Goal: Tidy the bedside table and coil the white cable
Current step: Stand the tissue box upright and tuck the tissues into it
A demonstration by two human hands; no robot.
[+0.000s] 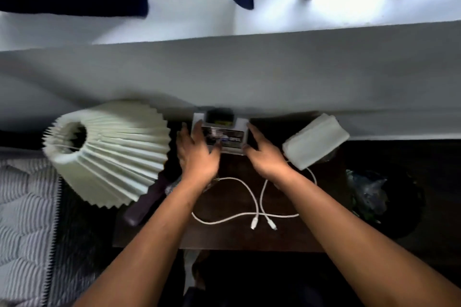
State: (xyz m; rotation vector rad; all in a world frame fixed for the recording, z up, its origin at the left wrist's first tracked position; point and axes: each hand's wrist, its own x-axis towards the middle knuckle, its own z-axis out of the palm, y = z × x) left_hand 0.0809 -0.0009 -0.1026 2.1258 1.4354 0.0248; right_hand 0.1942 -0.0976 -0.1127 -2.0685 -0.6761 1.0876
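The dark wooden bench (224, 237) stands against a pale wall, and the whole far part of the view is smeared, so the shapes beyond the wall edge stay unreadable to me. At the back of the bench sits a small white box (223, 133) with a printed label on its top; the print is too blurred to read, and a dark piece behind it melts into the shadow under the wall.

My left hand (195, 154) lies against the box's left side, fingers spread, thumb reaching across its front edge. My right hand (265, 154) presses the right side. Each grip is loose and open-fingered rather than clenched, and whether the box is lifted or only steadied I cannot tell.

The white cable (252, 207) lies uncoiled on the bench just nearer to me than my wrists, its strands crossing, both plug ends pointing toward the front edge. One strand runs up under my right wrist toward the folded white cloth (315, 141), which rests tilted at the right; where that strand ends is hidden.

The pleated lamp shade (109, 154) leans at the left, covering that corner. A dark purple object (147, 204) pokes out below it, mostly hidden by my left forearm. At the right, crumpled clear plastic (366, 192) sits in shadow.
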